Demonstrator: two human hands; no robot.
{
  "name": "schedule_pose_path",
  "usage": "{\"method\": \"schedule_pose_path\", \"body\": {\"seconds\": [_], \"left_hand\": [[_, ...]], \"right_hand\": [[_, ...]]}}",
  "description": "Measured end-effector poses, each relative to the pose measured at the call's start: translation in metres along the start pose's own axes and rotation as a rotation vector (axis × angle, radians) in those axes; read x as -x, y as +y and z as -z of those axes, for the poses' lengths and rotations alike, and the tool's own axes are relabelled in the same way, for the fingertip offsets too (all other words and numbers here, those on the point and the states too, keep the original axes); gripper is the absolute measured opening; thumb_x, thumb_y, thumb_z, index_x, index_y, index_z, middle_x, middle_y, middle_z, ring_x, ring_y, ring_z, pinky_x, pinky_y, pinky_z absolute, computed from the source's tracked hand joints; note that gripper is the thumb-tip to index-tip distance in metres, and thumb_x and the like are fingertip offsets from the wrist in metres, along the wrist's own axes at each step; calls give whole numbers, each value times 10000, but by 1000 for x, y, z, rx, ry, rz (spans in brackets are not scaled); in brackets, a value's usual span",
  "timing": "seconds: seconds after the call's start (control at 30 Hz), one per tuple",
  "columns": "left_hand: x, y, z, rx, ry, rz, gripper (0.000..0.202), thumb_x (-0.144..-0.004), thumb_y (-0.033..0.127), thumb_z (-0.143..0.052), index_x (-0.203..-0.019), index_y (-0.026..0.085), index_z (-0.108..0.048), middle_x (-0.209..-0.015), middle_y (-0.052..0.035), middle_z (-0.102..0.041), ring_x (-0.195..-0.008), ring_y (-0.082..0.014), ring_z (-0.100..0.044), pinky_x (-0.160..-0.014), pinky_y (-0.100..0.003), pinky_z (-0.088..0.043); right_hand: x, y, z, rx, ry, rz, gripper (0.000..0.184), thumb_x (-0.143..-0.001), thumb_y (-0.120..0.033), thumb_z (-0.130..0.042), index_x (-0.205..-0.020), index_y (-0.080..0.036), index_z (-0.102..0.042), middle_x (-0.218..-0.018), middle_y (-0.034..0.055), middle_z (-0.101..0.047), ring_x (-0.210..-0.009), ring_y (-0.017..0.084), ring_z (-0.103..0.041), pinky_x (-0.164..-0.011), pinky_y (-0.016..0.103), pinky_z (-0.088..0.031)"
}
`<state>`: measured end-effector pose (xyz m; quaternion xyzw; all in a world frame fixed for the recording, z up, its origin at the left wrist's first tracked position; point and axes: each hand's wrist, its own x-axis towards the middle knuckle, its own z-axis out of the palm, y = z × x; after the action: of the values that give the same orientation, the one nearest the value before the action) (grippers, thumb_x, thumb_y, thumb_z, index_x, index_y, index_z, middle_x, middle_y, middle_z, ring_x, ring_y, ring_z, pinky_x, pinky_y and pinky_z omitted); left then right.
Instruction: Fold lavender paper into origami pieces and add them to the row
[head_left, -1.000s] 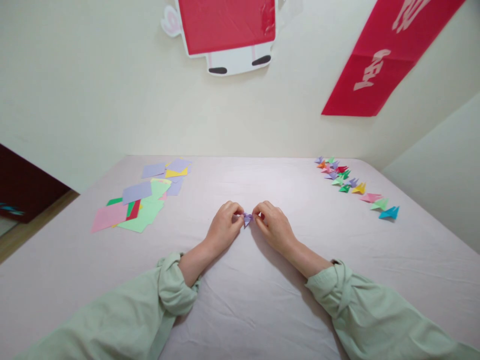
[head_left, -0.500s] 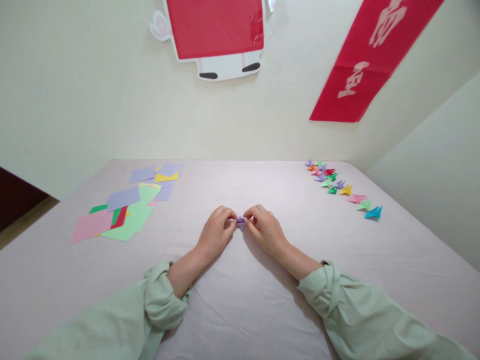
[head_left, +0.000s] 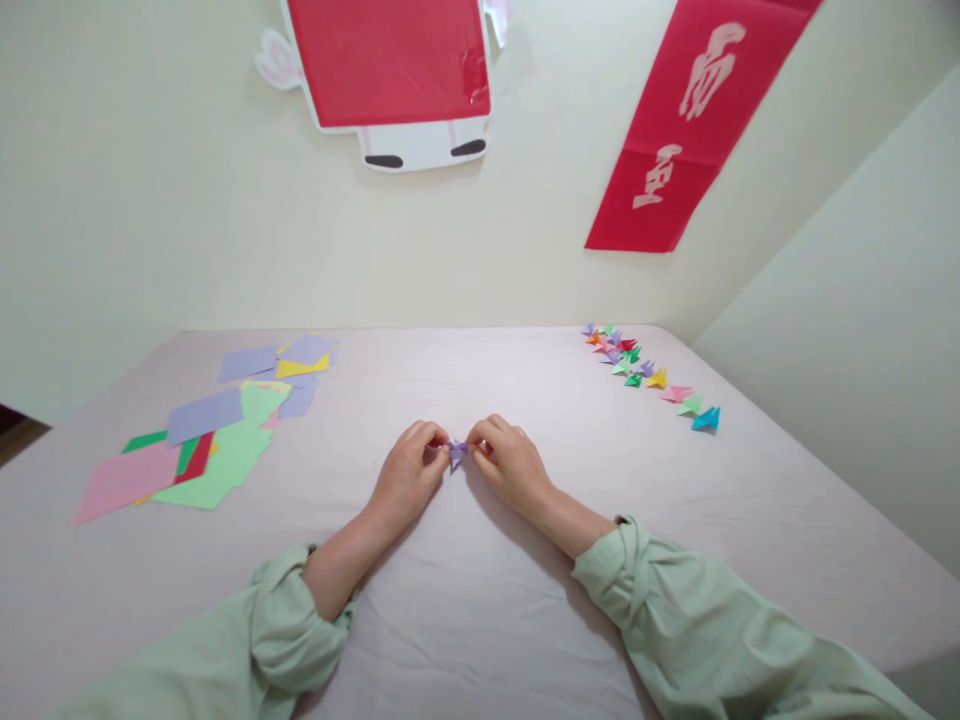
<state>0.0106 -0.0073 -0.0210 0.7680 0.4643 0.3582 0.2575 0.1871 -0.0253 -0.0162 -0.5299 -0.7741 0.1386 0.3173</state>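
A small folded purple paper piece [head_left: 456,452] sits between my two hands near the middle of the pale pink tabletop [head_left: 480,620]. My left hand [head_left: 407,475] pinches its left side with curled fingers. My right hand [head_left: 506,463] pinches its right side the same way. Both wrists rest on the cloth, and pale green sleeves cover my forearms.
Loose coloured paper squares [head_left: 210,430] lie spread at the left of the table. A row of several small folded paper pieces [head_left: 649,375] runs along the far right edge. The wall behind carries a red-and-white poster [head_left: 390,70] and a red banner [head_left: 675,140].
My hands stay pinched on the purple piece. The view has turned to the right and down, so everything has slid left in the picture.
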Motion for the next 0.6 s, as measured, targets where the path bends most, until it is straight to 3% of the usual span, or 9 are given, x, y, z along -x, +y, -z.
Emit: {"method": "schedule_pose_path", "body": {"seconds": [0.43,0.6], "left_hand": [[3,-2,-1,-6,18,20,162,-817,84,-464,-889,195,-558,-900,-29,-590,-887,-176,-556,-813,-320,-451],[3,-3,-1,-50,14,-1,173,-807,66,-457,-858,196,-561,-876,-26,-580,-870,-180,-550,-796,-323,-449]], "right_hand": [[1,2,-2,-34,12,-58,185,-806,-65,-470,-873,-214,-558,-850,3,-570,-740,157,-527,-704,281,-373],[1,3,-3,-57,-31,-22,130,-865,-126,-495,-909,-216,-577,-891,14,-577,-758,157,-542,-715,280,-385]]}}
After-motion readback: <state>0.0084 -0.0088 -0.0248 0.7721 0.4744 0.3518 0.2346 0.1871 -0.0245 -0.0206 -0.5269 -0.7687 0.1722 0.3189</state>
